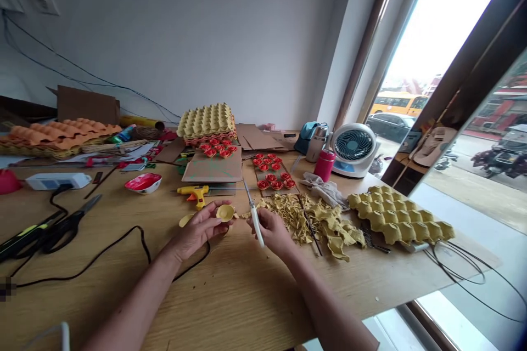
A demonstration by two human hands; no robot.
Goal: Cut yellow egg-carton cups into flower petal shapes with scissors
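Note:
Between the thumb and fingers of my left hand [197, 230] is a small yellow egg-carton cup [225, 213], its hollow side facing up. My right hand [274, 231] grips white-handled scissors [256, 222], with the blades pointing away from me to the left of the red flowers. A gap separates the scissors from the cup. Another yellow cut piece [186, 220] lies on the table, partly behind my left hand. Right of my right hand spreads a heap of yellow carton scraps [288, 214].
A yellow glue gun [195, 194] lies behind my left hand. Red carton flowers [272, 180] stand on cardboard. At right are a yellow egg tray [399, 214], pink can [325, 165] and fan [353, 148]. Black scissors [68, 226] and a cord [119, 249] lie left.

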